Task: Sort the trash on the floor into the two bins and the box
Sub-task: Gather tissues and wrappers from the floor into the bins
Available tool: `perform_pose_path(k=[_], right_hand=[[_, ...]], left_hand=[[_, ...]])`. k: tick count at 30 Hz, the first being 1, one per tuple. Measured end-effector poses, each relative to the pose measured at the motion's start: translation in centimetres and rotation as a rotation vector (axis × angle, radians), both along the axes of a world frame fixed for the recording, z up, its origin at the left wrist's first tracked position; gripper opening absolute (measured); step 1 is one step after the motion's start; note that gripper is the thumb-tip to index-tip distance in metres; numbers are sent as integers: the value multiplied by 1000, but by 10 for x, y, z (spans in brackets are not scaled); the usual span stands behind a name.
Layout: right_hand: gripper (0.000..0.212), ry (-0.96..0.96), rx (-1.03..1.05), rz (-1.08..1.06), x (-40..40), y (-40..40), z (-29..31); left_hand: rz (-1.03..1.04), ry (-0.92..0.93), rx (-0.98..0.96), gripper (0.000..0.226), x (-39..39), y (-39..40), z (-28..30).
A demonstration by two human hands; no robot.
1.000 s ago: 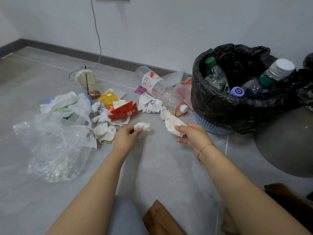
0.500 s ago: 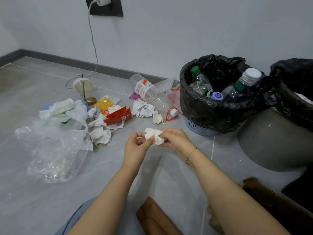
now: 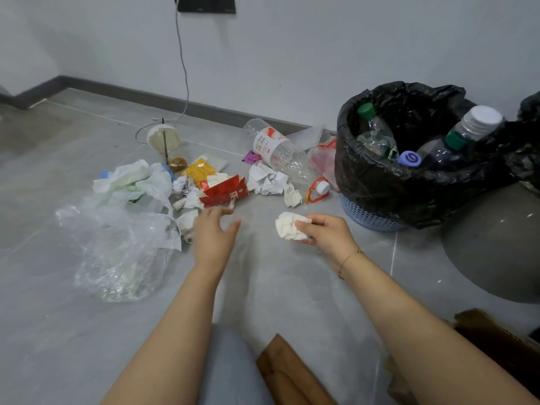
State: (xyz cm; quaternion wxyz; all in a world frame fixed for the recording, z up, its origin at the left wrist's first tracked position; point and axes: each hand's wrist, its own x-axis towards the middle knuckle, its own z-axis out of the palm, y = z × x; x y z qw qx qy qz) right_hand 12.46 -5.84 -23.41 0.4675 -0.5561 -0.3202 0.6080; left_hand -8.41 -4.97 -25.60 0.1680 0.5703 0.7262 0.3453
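Here, in the head view, the right hand [image 3: 324, 233] holds a crumpled white tissue [image 3: 290, 229] between thumb and curled fingers, a little above the grey floor [image 3: 292, 287]. The left hand [image 3: 211, 233] holds nothing; its fingers are spread and a bit blurred, just in front of a red carton [image 3: 226, 191] that lies on the floor. The two hands are apart from each other.

Behind the hands the trash lies in a loose group. At the left there is a big clear plastic bag [image 3: 117, 252], and behind it a heap of white and pale green wrapping [image 3: 134, 182]. Near the red carton are a yellow packet [image 3: 200, 172], some small paper balls [image 3: 187, 220] and a crumpled receipt [image 3: 267, 179]. A second tissue [image 3: 292, 195] lies beside an orange ring with a white cap [image 3: 318, 190]. A clear bottle [image 3: 274, 147] with a red and white label lies on its side near the wall, and a cup with a straw [image 3: 163, 138] stands further left.

At the right stands a blue basket bin [image 3: 368, 219] with a black liner [image 3: 409, 188]; several plastic bottles [image 3: 377, 135] are inside it. A second black liner [image 3: 530, 147] shows at the right edge, touching the first one. Below it is a round grey shape [image 3: 496, 252]; I cannot tell what it is. A brown cardboard box [image 3: 496, 343] is at the lower right corner.
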Motion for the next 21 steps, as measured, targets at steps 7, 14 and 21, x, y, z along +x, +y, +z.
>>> perform_pose_path(k=[7,14,21], right_hand=[[11,47,-23,9,-6,1,0],[13,59,-18,-16,-6,6,2],[11,-31,-81,-97,7,4,3]], left_hand=[[184,264,-293,37,-44,17,-35],[54,26,-237,20,-31,14,-30],[-102,-362,-119,12,10,-10,18]])
